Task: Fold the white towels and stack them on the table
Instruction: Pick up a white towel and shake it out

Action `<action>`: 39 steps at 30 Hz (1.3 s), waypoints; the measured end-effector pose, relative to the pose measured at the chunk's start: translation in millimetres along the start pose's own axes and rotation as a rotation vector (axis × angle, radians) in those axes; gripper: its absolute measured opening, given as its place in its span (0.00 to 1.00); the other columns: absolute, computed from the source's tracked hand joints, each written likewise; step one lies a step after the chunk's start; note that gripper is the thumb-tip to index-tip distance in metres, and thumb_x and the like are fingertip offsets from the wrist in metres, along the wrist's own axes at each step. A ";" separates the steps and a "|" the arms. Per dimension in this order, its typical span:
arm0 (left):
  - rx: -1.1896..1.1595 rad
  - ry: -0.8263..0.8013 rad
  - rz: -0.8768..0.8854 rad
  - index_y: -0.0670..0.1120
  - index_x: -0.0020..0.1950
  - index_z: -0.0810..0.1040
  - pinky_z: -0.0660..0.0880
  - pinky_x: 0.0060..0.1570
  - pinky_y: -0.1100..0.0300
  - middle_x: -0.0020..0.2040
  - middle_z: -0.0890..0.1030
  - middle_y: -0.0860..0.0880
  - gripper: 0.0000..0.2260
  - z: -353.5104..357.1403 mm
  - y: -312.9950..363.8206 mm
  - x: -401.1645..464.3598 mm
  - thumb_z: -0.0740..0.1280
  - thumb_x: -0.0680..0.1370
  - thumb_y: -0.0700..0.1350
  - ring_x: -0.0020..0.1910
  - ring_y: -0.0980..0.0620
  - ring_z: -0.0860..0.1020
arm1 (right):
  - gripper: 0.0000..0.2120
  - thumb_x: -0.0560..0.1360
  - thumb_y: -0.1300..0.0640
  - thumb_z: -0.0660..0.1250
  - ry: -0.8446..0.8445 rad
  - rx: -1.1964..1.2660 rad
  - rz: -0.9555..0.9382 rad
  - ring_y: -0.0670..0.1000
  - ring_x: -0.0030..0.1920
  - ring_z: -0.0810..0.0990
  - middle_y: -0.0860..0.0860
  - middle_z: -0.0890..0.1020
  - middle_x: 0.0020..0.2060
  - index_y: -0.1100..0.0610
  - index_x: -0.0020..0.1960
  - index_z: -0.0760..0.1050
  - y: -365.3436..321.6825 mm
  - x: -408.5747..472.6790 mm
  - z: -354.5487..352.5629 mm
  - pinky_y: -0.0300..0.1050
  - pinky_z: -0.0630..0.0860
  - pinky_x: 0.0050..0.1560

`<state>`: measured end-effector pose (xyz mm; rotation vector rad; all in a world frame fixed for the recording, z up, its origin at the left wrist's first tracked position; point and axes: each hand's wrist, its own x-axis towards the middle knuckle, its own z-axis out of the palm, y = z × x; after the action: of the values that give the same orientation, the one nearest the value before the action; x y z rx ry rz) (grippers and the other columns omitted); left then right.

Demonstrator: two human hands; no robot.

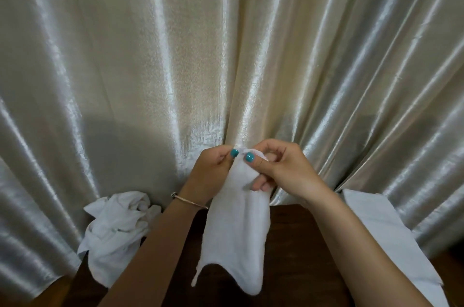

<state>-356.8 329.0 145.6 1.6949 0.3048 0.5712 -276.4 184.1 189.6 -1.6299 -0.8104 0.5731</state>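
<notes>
Both hands pinch the top edge of one white towel (236,226): the left hand (213,171) and the right hand (278,168) almost touch. The towel hangs above the dark bench (296,244). A crumpled pile of towels (113,231) lies at the left, a flat white cloth (376,231) at the right.

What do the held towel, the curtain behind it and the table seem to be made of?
Held towel: soft white terry-like cloth, matte and slightly fuzzy, hanging limp from both hands.
Curtain: satin-like cream fabric, probably synthetic; bright glossy streaks run along its folds.
Table: dark brown, likely wood or wood veneer; grain is too dim to confirm.
</notes>
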 end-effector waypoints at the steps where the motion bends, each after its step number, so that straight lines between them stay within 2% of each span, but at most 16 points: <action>1: -0.027 -0.010 -0.013 0.33 0.42 0.76 0.71 0.41 0.50 0.37 0.76 0.40 0.15 -0.9 2.2 -2.5 0.66 0.77 0.47 0.38 0.47 0.73 | 0.05 0.74 0.60 0.71 -0.001 0.018 0.011 0.49 0.23 0.81 0.54 0.78 0.22 0.62 0.46 0.78 -0.6 -0.5 0.2 0.36 0.74 0.23; 4: -0.021 -0.031 0.005 0.30 0.46 0.74 0.68 0.37 0.53 0.34 0.73 0.39 0.21 -5.2 6.6 -7.4 0.64 0.75 0.50 0.34 0.48 0.71 | 0.04 0.74 0.61 0.71 0.032 -0.030 -0.017 0.49 0.22 0.81 0.58 0.79 0.24 0.62 0.46 0.79 4.1 2.9 2.8 0.37 0.74 0.23; 6: 0.014 -0.056 0.056 0.28 0.48 0.74 0.69 0.40 0.51 0.37 0.75 0.32 0.23 -9.7 7.4 -8.6 0.62 0.75 0.51 0.37 0.46 0.71 | 0.05 0.74 0.61 0.71 0.055 -0.113 -0.049 0.49 0.20 0.79 0.61 0.78 0.25 0.63 0.46 0.78 8.4 5.0 5.3 0.39 0.74 0.24; 8: 0.036 -0.079 0.064 0.28 0.49 0.74 0.69 0.42 0.51 0.38 0.75 0.35 0.24 -13.8 8.0 -8.4 0.63 0.75 0.52 0.39 0.46 0.72 | 0.06 0.73 0.59 0.73 0.064 -0.168 -0.091 0.49 0.19 0.76 0.65 0.77 0.24 0.61 0.45 0.79 10.9 6.2 7.0 0.40 0.72 0.25; 12: 0.061 -0.122 0.015 0.31 0.51 0.77 0.72 0.42 0.53 0.39 0.75 0.41 0.13 -16.9 6.4 -8.8 0.60 0.81 0.41 0.39 0.46 0.73 | 0.05 0.72 0.58 0.74 0.059 -0.180 -0.122 0.50 0.19 0.75 0.66 0.78 0.25 0.59 0.42 0.79 12.6 8.3 7.1 0.39 0.71 0.24; 16: 0.065 -0.139 -0.022 0.36 0.53 0.79 0.78 0.48 0.47 0.45 0.80 0.34 0.11 -17.6 7.4 -8.9 0.59 0.82 0.40 0.44 0.42 0.78 | 0.05 0.71 0.58 0.75 0.081 -0.161 -0.105 0.50 0.19 0.75 0.63 0.78 0.24 0.57 0.40 0.79 12.3 10.1 8.7 0.37 0.71 0.24; 19: 0.019 -0.139 -0.034 0.42 0.50 0.80 0.79 0.43 0.60 0.43 0.82 0.43 0.10 -16.7 9.3 -9.2 0.59 0.82 0.40 0.43 0.50 0.81 | 0.07 0.70 0.57 0.75 0.109 -0.175 -0.107 0.49 0.19 0.75 0.62 0.78 0.25 0.58 0.40 0.79 11.5 12.5 10.6 0.36 0.70 0.24; 21: -0.006 -0.130 -0.062 0.42 0.47 0.80 0.78 0.40 0.63 0.38 0.82 0.48 0.10 -15.0 11.8 -10.7 0.61 0.81 0.42 0.39 0.53 0.80 | 0.07 0.69 0.57 0.76 0.134 -0.214 -0.117 0.48 0.19 0.75 0.61 0.78 0.25 0.56 0.38 0.79 10.9 14.1 11.1 0.36 0.70 0.24; 23: 0.031 -0.083 -0.032 0.43 0.44 0.82 0.77 0.42 0.57 0.38 0.84 0.43 0.11 -12.0 10.5 -9.5 0.65 0.78 0.49 0.39 0.50 0.80 | 0.08 0.69 0.56 0.77 0.156 -0.256 -0.133 0.48 0.18 0.76 0.57 0.78 0.24 0.52 0.35 0.78 11.3 15.3 11.8 0.36 0.70 0.23; 25: 0.111 -0.018 0.038 0.46 0.43 0.84 0.78 0.45 0.48 0.42 0.84 0.35 0.10 -8.4 7.9 -8.8 0.68 0.75 0.51 0.40 0.46 0.80 | 0.10 0.69 0.55 0.77 0.196 -0.281 -0.152 0.48 0.18 0.76 0.53 0.75 0.25 0.50 0.34 0.77 13.6 15.1 14.6 0.35 0.67 0.21; 28: 0.119 0.047 0.055 0.41 0.44 0.84 0.78 0.45 0.44 0.41 0.84 0.35 0.14 -5.1 5.8 -6.3 0.67 0.73 0.51 0.40 0.41 0.81 | 0.11 0.70 0.51 0.75 0.246 -0.277 -0.139 0.50 0.19 0.78 0.55 0.79 0.29 0.48 0.34 0.75 18.6 13.1 19.6 0.36 0.69 0.21; 30: 0.122 0.098 0.079 0.39 0.40 0.82 0.73 0.40 0.54 0.36 0.82 0.40 0.14 -6.8 6.7 -2.6 0.66 0.74 0.50 0.36 0.50 0.77 | 0.12 0.69 0.45 0.74 0.230 -0.512 -0.101 0.50 0.28 0.81 0.49 0.81 0.31 0.48 0.35 0.73 21.7 10.6 17.2 0.40 0.71 0.28; 32: 0.218 0.146 0.131 0.44 0.34 0.77 0.67 0.36 0.64 0.30 0.74 0.48 0.13 -11.7 9.5 2.9 0.66 0.77 0.47 0.31 0.61 0.70 | 0.14 0.68 0.38 0.70 0.226 -0.963 -0.112 0.50 0.38 0.79 0.45 0.77 0.31 0.47 0.38 0.73 24.9 5.9 13.6 0.43 0.67 0.35; 34: 0.325 0.154 0.180 0.42 0.35 0.76 0.64 0.35 0.63 0.29 0.72 0.42 0.14 -17.2 12.0 9.6 0.64 0.77 0.49 0.32 0.58 0.69 | 0.16 0.68 0.36 0.67 0.241 -1.145 -0.251 0.51 0.41 0.78 0.44 0.75 0.33 0.49 0.39 0.75 28.4 4.3 10.7 0.44 0.64 0.41; 36: 0.366 0.167 0.212 0.37 0.42 0.78 0.65 0.36 0.60 0.34 0.74 0.34 0.16 -20.4 13.6 15.0 0.63 0.78 0.50 0.35 0.51 0.69 | 0.17 0.67 0.37 0.68 0.163 -1.094 -0.415 0.50 0.41 0.75 0.45 0.75 0.35 0.51 0.38 0.76 34.2 6.5 7.3 0.45 0.63 0.46; 39: 0.425 0.193 0.239 0.34 0.42 0.76 0.62 0.32 0.67 0.33 0.70 0.40 0.15 -23.4 16.2 21.2 0.64 0.80 0.45 0.34 0.51 0.67 | 0.17 0.68 0.47 0.72 -0.125 -0.610 -0.443 0.54 0.38 0.74 0.54 0.74 0.35 0.59 0.37 0.71 40.0 8.4 5.1 0.50 0.72 0.43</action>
<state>-353.2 356.0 168.4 2.1063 0.3843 0.8974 -266.8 190.1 150.0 -1.8772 -1.4953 0.1075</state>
